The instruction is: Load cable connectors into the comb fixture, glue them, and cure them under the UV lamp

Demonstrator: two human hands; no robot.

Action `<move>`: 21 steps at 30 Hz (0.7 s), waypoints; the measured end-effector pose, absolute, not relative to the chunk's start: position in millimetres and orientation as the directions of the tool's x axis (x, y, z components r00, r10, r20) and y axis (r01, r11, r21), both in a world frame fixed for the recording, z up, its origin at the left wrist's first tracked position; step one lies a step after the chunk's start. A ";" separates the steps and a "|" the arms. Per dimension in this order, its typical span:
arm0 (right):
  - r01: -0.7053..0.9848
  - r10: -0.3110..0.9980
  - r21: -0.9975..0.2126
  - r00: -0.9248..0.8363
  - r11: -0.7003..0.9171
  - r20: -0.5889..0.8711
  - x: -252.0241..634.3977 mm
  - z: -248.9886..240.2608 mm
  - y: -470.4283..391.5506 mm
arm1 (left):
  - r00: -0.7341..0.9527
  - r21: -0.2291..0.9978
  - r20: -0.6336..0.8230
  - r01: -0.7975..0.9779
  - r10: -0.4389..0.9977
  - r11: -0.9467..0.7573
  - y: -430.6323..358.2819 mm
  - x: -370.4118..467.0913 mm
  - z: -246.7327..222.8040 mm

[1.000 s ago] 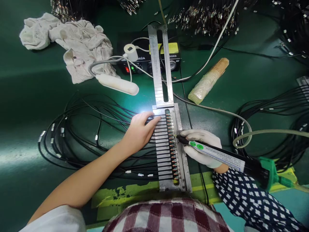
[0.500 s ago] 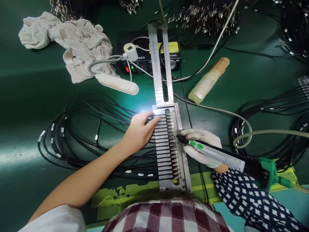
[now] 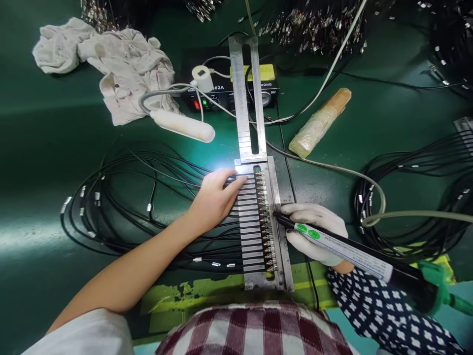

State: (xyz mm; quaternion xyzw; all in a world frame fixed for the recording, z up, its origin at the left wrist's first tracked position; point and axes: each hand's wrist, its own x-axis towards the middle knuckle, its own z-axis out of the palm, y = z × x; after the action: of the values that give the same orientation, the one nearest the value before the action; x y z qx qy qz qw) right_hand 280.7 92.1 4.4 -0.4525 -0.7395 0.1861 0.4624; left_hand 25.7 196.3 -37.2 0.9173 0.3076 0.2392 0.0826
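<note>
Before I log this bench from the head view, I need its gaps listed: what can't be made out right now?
All in the head view:
Syringe: its label's fine print is too small and blurred.
Black cables: stretches under the left hand are covered by it.
Controller: part of its front lies behind the metal frame.
Green fitting: its far end is cut off by the right edge.

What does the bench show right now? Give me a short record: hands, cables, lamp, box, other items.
Left hand: bare, fingertips on the slotted metal fixture, near its far end
Right hand: gloved, holding the black syringe, tip at the fixture's right edge; contact unclear
Cables: black, side by side across the fixture, exposed ends rightward, looping out left
Lamp: white, lit
Control box: black, red and green lights showing
Other items: white cloth, wrapped block
</note>
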 end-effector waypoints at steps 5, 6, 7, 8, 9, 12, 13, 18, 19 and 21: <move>0.504 0.848 -0.696 -0.166 0.511 0.503 277.9 0.0 91.2 | 0.698 0.308 0.383 0.521 0.605 -0.796 196.3 25.4 -37.1; 0.507 0.852 -0.699 -0.163 0.505 0.498 277.5 -0.1 91.9 | 0.698 0.309 0.381 0.522 0.606 -0.795 196.3 25.5 -37.1; 0.508 0.853 -0.700 -0.160 0.502 0.496 277.1 0.1 92.6 | 0.698 0.309 0.381 0.522 0.607 -0.795 196.3 25.6 -37.2; 0.510 0.857 -0.703 -0.156 0.495 0.490 276.9 0.4 93.2 | 0.698 0.309 0.382 0.522 0.606 -0.795 196.4 25.7 -37.2; 0.512 0.860 -0.705 -0.153 0.490 0.487 276.7 0.8 93.7 | 0.698 0.307 0.384 0.521 0.605 -0.796 196.4 25.8 -37.2; 0.519 0.864 -0.706 -0.147 0.481 0.481 276.5 1.1 94.3 | 0.699 0.300 0.387 0.521 0.601 -0.799 196.5 25.9 -37.0; 0.521 0.867 -0.708 -0.143 0.477 0.478 276.6 0.7 94.2 | 0.699 0.298 0.387 0.522 0.601 -0.799 196.5 25.8 -36.9; 0.509 0.860 -0.709 -0.144 0.489 0.490 277.9 -2.1 92.9 | 0.704 0.292 0.383 0.523 0.599 -0.801 196.1 25.0 -36.4; 0.506 0.858 -0.708 -0.146 0.492 0.492 278.2 -2.4 92.7 | 0.705 0.292 0.379 0.524 0.600 -0.800 196.2 24.8 -36.5; 0.505 0.858 -0.708 -0.150 0.493 0.491 278.7 -2.3 92.4 | 0.704 0.293 0.378 0.525 0.601 -0.799 196.5 24.8 -36.5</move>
State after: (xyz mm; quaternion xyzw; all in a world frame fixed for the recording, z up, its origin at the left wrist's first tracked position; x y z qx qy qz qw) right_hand 278.7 92.4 -2.3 -0.4648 -0.7334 0.1932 0.4569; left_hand 24.8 196.5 -36.5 0.9194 0.3063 0.2329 0.0819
